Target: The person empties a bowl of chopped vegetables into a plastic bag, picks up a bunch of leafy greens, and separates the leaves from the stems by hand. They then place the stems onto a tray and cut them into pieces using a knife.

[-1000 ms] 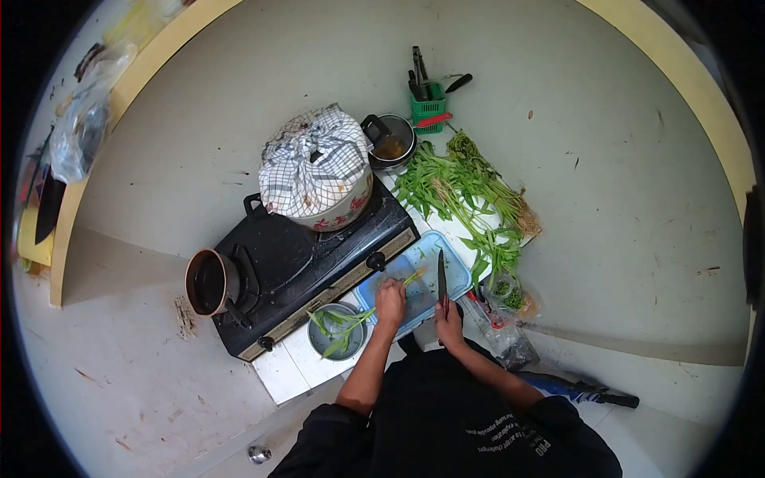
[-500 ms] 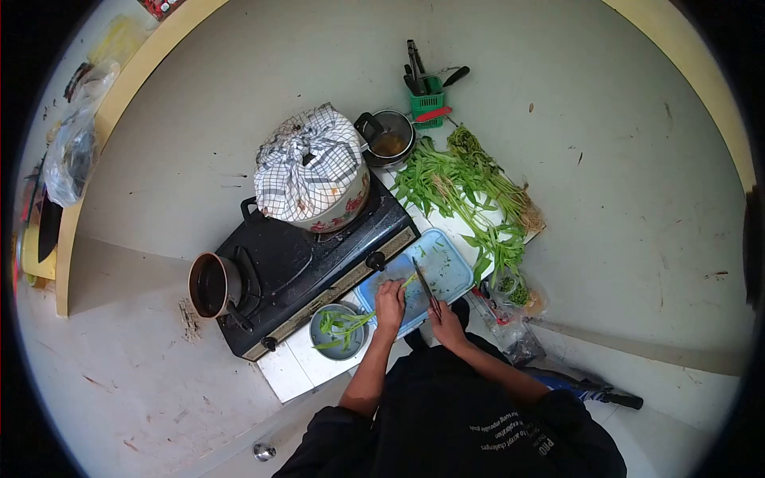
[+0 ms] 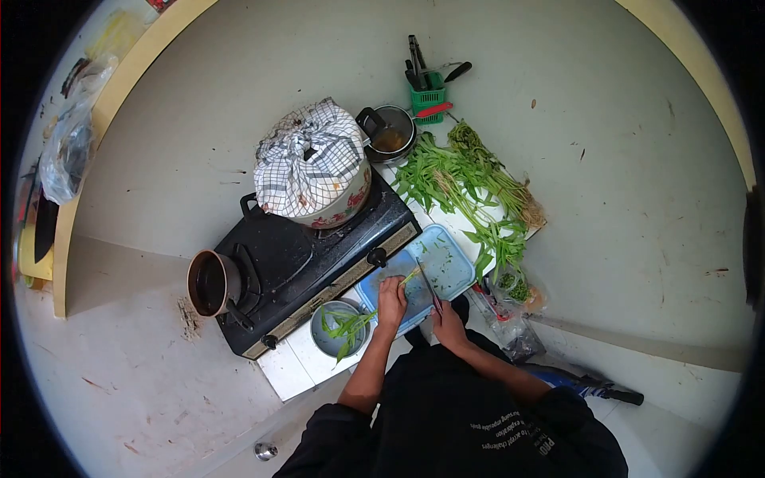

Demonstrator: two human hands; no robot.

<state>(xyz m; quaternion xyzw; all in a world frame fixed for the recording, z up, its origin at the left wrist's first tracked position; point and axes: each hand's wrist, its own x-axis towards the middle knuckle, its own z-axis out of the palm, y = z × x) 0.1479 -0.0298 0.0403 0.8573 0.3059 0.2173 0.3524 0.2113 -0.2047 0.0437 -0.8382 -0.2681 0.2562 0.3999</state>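
Note:
My left hand (image 3: 390, 302) presses a green vegetable stalk (image 3: 357, 319) onto the blue cutting board (image 3: 450, 263). The stalk's leafy end hangs over a small metal bowl (image 3: 325, 337) to the left. My right hand (image 3: 449, 323) grips a knife (image 3: 428, 285) whose blade lies low across the board, just right of my left hand's fingers. Small green bits lie scattered on the board.
A black gas stove (image 3: 299, 263) carries a cloth-covered pot (image 3: 313, 166) and a brown mug (image 3: 209, 283). Behind lie a bunch of leafy greens (image 3: 466, 187), a small pot of liquid (image 3: 388, 139) and a green utensil basket (image 3: 426, 99). Plastic bags (image 3: 510, 307) sit to the right.
The knife blade, upright a second ago, has come down onto the board beside my left hand. The stalk's leafy end has shifted a little over the bowl.

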